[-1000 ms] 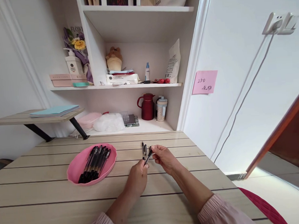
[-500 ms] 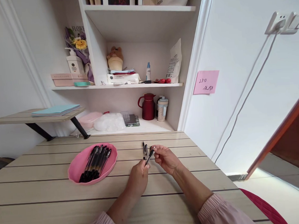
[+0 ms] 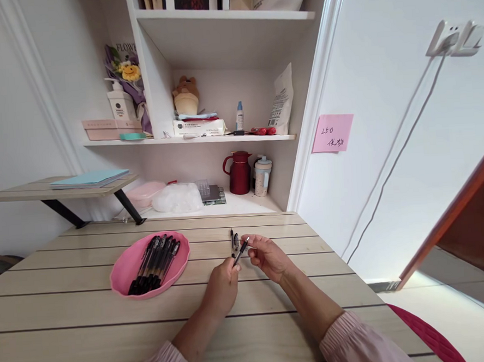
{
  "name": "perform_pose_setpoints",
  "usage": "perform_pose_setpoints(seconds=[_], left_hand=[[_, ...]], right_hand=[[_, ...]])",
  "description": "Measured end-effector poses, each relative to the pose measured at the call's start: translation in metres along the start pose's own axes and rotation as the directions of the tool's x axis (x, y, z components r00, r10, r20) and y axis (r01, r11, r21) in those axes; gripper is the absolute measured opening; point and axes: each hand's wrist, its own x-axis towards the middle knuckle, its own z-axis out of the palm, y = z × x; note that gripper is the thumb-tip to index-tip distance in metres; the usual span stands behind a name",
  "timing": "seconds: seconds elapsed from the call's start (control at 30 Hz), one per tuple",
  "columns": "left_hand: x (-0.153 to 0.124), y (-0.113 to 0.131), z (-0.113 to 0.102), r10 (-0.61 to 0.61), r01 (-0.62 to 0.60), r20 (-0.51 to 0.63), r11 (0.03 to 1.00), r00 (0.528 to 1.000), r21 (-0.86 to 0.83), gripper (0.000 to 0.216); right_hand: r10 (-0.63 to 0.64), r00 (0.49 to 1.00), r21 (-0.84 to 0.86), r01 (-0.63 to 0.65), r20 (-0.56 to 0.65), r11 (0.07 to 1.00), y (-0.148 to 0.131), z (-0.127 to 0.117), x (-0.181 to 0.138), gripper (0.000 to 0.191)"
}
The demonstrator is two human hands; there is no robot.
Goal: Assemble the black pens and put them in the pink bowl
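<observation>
My left hand [image 3: 223,287] is closed around the lower end of a black pen [image 3: 240,252], which slants up to the right. My right hand [image 3: 267,256] pinches the pen's upper end with thumb and fingers. Both hands hover just over the wooden table [image 3: 91,332]. Just beyond them, a small black pen part [image 3: 231,241] and a cap-like piece [image 3: 236,241] lie on the table. To the left sits a pink oval tray [image 3: 126,264] with several black pens [image 3: 155,264] lying in it.
Behind the table are white shelves with a red jug [image 3: 238,173], a cup [image 3: 262,175], a pink box [image 3: 144,192] and a plastic bag [image 3: 176,198]. A low side shelf [image 3: 41,189] holds a blue folder. A pink note [image 3: 331,132] hangs on the right wall.
The black cap end that my right hand's fingers covered is off the pen; its bare light tip now shows. Both hands stay nearly in place.
</observation>
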Motion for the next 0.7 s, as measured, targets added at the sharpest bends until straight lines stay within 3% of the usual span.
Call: perform_pose_setpoints(seconds=[0.4, 0.57, 0.7], left_hand=[[0.0, -0.007, 0.003, 0.064, -0.062, -0.034, 0.995, 0.997, 0.073, 0.017], [0.001, -0.007, 0.004, 0.067, -0.066, -0.024, 0.996, 0.997, 0.065, 0.016], [0.001, -0.008, 0.004, 0.038, -0.037, -0.017, 0.998, 0.999, 0.056, 0.015]], right_hand=[[-0.027, 0.997, -0.026, 0.025, -0.067, 0.999, 0.003, -0.005, 0.003, 0.026], [-0.018, 1.0, -0.036, 0.017, -0.019, 0.999, 0.006, -0.007, 0.005, 0.03], [-0.056, 0.997, -0.164, 0.048, -0.045, 0.985, 0.007, -0.011, 0.006, 0.029]])
